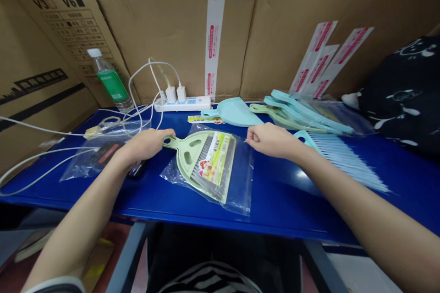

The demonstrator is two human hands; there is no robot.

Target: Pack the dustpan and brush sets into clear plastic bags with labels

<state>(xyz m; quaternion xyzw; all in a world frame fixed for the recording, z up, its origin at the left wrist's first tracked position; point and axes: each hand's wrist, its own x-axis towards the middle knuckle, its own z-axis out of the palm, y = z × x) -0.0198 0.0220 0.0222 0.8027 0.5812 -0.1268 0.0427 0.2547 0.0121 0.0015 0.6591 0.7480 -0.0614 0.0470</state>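
Note:
A pale green dustpan with a grey-bristled brush nested in it lies inside a clear plastic bag, on the blue table. A yellow-green printed card covers part of the bristles. My left hand is closed at the ring end of the dustpan's handle. My right hand is closed in a pinch at the bag's upper right corner; its fingertips are partly hidden. To the right of it lies a light blue brush with long bristles, partly behind my forearm.
A light blue dustpan lies behind the bag, near stacked blue and green dustpans. A power strip with white cables and a water bottle stand by the cardboard. A dark patterned bag sits right.

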